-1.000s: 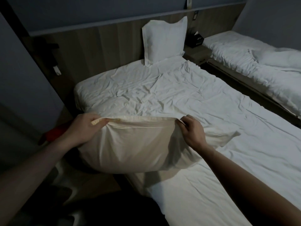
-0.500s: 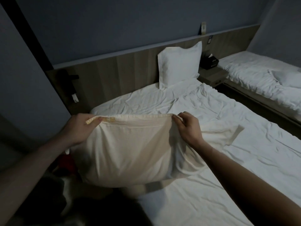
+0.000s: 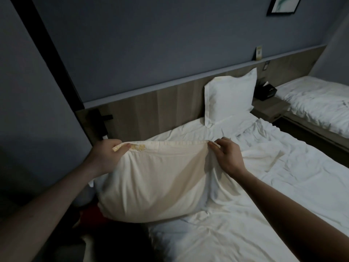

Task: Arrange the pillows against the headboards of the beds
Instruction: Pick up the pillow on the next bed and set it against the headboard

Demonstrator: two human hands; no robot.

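Observation:
A cream pillow (image 3: 151, 182) hangs by its top edge over the near left side of the bed (image 3: 264, 186). My left hand (image 3: 107, 156) pinches its top left corner and my right hand (image 3: 226, 154) pinches its top right corner. A second white pillow (image 3: 229, 97) stands upright against the wooden headboard (image 3: 151, 110) at the bed's right end. The headboard's left stretch has no pillow in front of it.
A nightstand (image 3: 272, 108) with a black tissue box (image 3: 265, 90) sits between this bed and a second bed (image 3: 317, 103) at the right. A grey wall stands close on the left. Something red (image 3: 90, 214) lies low beside the bed.
The pillow has risen with both hands and moved closer to the headboard. My view has tilted upward, showing more wall.

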